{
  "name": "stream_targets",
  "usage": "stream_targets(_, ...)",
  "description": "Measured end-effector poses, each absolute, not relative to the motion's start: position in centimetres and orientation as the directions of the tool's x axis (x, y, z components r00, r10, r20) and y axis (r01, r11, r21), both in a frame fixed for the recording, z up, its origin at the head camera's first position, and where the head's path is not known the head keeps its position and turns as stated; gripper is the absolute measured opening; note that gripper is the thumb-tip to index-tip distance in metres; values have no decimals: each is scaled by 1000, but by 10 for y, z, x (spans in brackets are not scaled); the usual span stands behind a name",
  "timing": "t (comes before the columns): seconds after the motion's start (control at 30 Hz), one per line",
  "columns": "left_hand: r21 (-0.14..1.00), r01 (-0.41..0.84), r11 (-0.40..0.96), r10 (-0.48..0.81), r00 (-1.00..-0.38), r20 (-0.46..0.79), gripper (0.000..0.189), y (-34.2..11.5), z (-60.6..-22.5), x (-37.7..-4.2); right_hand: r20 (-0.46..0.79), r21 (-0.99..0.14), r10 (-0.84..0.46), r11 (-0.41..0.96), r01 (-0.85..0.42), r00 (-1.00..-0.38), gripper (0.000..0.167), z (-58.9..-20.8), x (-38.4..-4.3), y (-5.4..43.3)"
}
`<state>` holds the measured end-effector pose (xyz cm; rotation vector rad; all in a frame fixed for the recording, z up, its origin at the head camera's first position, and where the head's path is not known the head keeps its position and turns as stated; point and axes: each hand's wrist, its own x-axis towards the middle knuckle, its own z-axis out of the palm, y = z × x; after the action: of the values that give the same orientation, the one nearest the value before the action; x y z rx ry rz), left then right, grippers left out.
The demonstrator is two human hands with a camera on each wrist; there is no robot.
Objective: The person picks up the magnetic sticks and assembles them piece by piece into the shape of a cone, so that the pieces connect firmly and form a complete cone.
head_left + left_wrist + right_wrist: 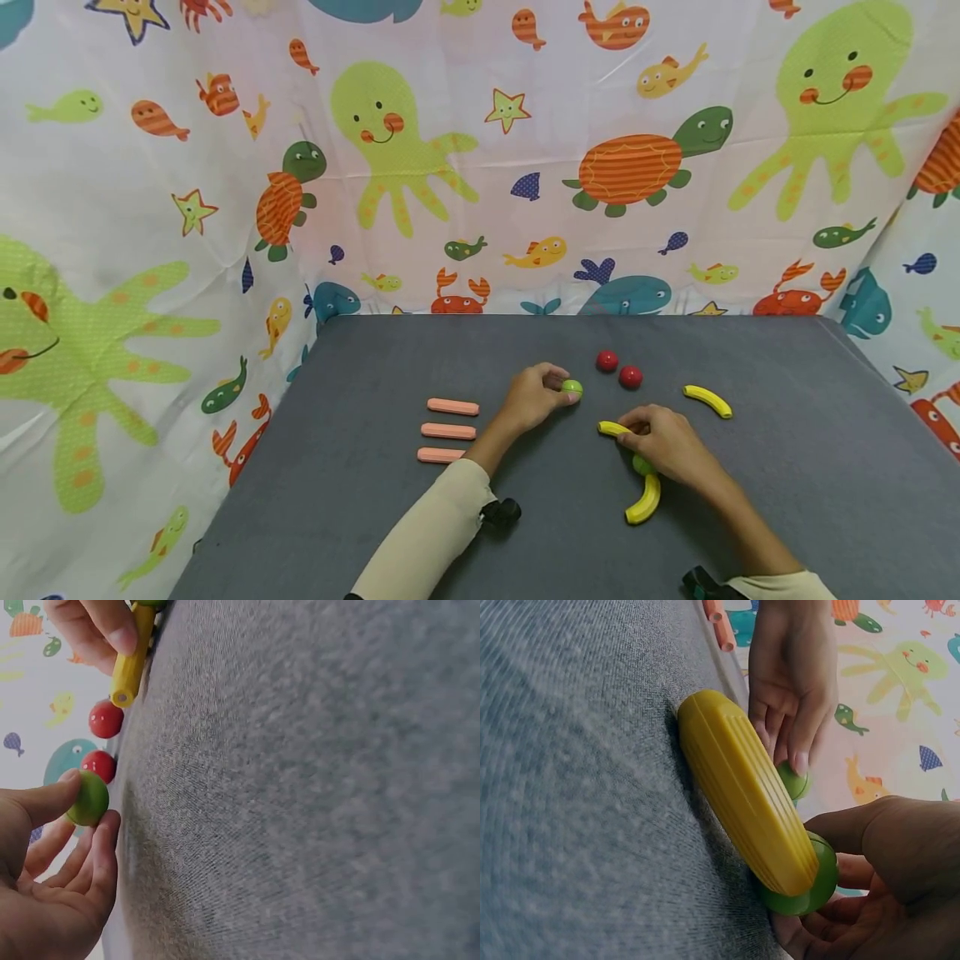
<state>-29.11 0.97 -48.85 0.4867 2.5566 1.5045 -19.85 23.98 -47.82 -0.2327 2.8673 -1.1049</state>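
My left hand [536, 398] pinches a green ball [572, 388] between thumb and fingers; the left wrist view shows the same green ball [90, 799] near the grey cloth. To its right, my right hand [662, 442] grips a yellow toy banana [611, 428], whose far end pokes out past the fingers. Just below that hand lies a second green ball [642, 465], partly covered by it. A second toy banana [643, 502] touches this ball from the near side; in the right wrist view this ridged banana [742, 795] hides part of the green ball [823, 877].
Two red balls [631, 377] lie behind the hands. Another toy banana [708, 401] is off to the right. Several pink sausage-like sticks [447, 431] lie in a column at left, the nearest partly behind the left forearm. A printed curtain [480, 167] stands behind the grey table [300, 533].
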Motion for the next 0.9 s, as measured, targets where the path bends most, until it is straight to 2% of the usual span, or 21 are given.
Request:
stream_targets(0.17, 860, 237, 452, 379, -924, 56, 43, 7, -486, -284, -20, -684, -144, 724, -91, -989, 16, -479, -200, 240)
stream_targets(0.57, 871, 244, 427, 408, -911, 55, 34, 4, -480, -265, -2, -703, -147, 703, -103, -989, 19, -477, -199, 239)
stream_targets(0.9, 853, 272, 446, 437, -898, 57, 38, 7, -485, -259, 3, -707, -132, 700, -96, -991, 17, -479, -197, 237)
